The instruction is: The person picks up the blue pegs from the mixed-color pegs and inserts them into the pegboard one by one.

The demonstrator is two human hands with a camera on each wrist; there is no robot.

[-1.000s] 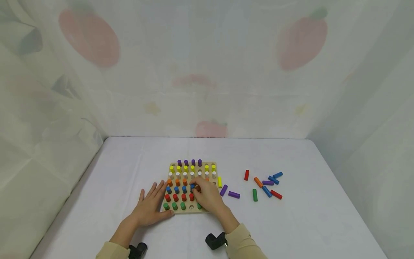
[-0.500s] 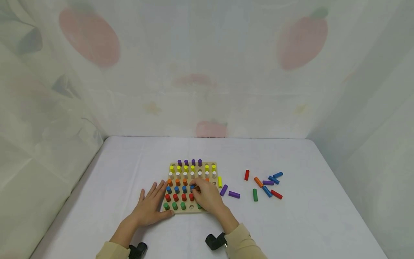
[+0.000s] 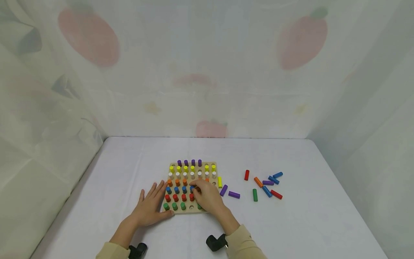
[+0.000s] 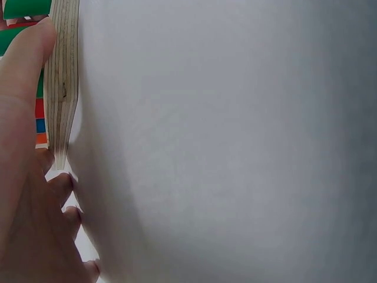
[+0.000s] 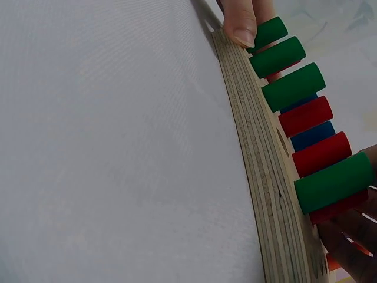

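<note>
Honestly can't make out any readable text, labels, brands, numbers or signs in any of the three views.

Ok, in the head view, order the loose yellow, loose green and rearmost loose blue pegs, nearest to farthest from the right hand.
From the right hand:
1. Loose yellow peg, just right of the board.
2. Loose green peg, farther right.
3. Rearmost loose blue peg, rightmost and farthest back of these.
</note>
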